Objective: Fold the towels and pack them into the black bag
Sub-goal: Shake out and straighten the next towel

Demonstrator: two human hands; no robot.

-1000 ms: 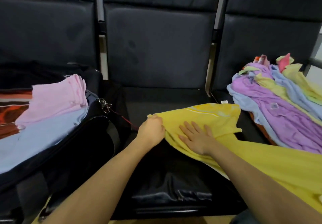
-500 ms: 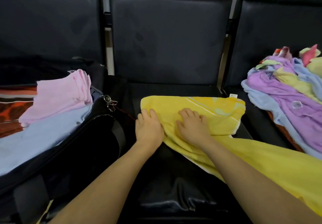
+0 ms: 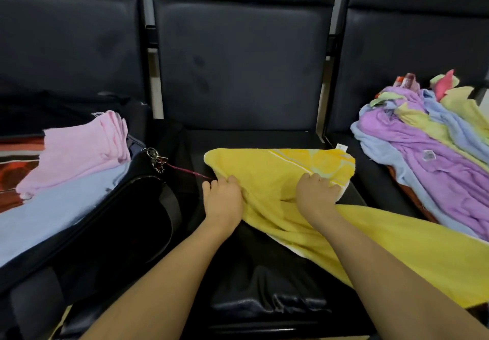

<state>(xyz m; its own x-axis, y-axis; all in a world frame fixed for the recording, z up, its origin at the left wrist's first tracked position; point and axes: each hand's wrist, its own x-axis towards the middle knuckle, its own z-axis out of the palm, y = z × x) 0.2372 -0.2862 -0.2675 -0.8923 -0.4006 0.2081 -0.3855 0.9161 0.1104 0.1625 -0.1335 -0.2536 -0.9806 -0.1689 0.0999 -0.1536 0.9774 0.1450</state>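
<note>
Landmark: the middle seat [image 3: 264,273], a black padded chair seat with its backrest rising behind.
Yellow towel [image 3: 270,178]: lies across the middle seat, its far part spread flat toward the backrest, its near part bunched between the hands and trailing off over the seat's right front edge toward the lower right.
Label [image 3: 342,147]: a small white tag at the towel's far right corner, near the seat's right rear.
Left hand [image 3: 223,202]: over the left half of the seat, fingers curled, gripping a fold at the towel's left edge.
Right hand [image 3: 315,194]: over the right half of the seat, fingers curled down into the cloth, gripping the towel's right part.
Black bag [image 3: 127,223]: on the seat to the left of the middle seat, open on top, its side touching the middle seat's left edge.
Pink towel [image 3: 79,151]: folded, lying in the bag on top of a light blue towel [image 3: 53,207], left of the middle seat.
Key ring [image 3: 154,158]: hangs at the bag's near corner, just left of the middle seat, a dark red cord running from it toward the left hand.
Towel pile [image 3: 434,154]: unfolded purple, blue and yellow towels heaped on the seat to the right of the middle seat, apart from the yellow towel.
</note>
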